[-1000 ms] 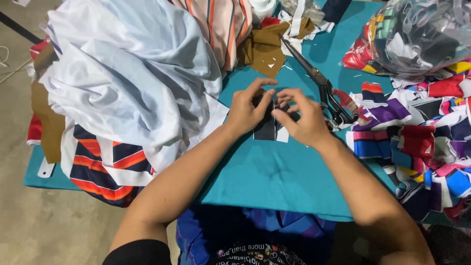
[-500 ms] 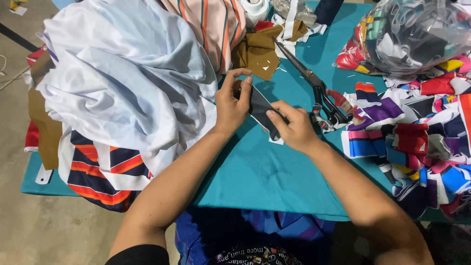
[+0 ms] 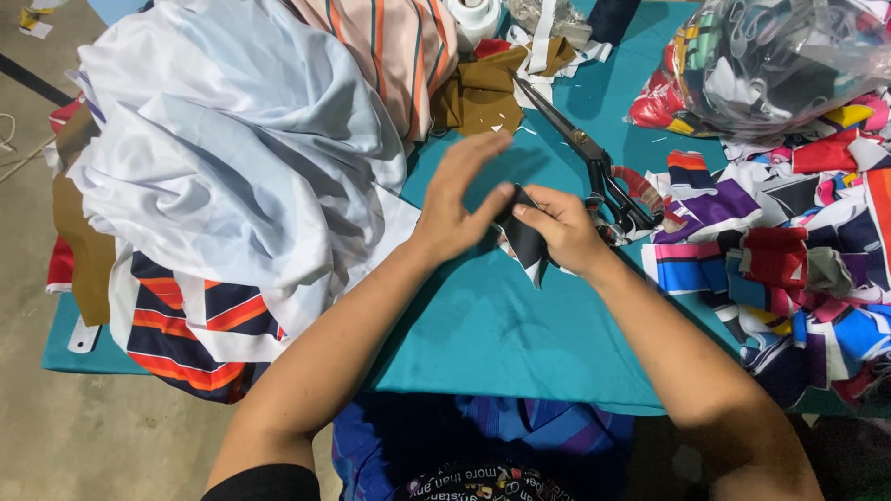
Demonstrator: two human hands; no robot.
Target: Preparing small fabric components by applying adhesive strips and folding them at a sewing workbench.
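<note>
At the far left a heap of pale blue-white cloth (image 3: 232, 158) is spilling over a navy piece with orange and white stripes (image 3: 186, 325), both lying on the teal table cover (image 3: 501, 334). Beside that heap the left hand (image 3: 459, 199) is now lifting and opening — half a second ago it was curled down onto the small dark fabric piece (image 3: 524, 243), gripping it together with the other hand. Now its fingers are spreading flat and pointing up and away, with only the thumb side touching the upper edge of the piece. So the piece is passing from a two-handed hold to a mostly one-handed one, and it has been gathered from lying flatter into a tighter upright fold.

The left forearm is reaching diagonally up from the lower left, wrist bent slightly back, palm facing down. The right hand (image 3: 561, 227) is closing around the dark piece, thumb and fingers pinching its top while the pale lower tip is hanging just above the cover; that forearm is coming in from the lower right.

Just right of it, black-handled scissors (image 3: 594, 167) are lying untouched — near a spread of bright patterned scraps (image 3: 789, 269).
</note>
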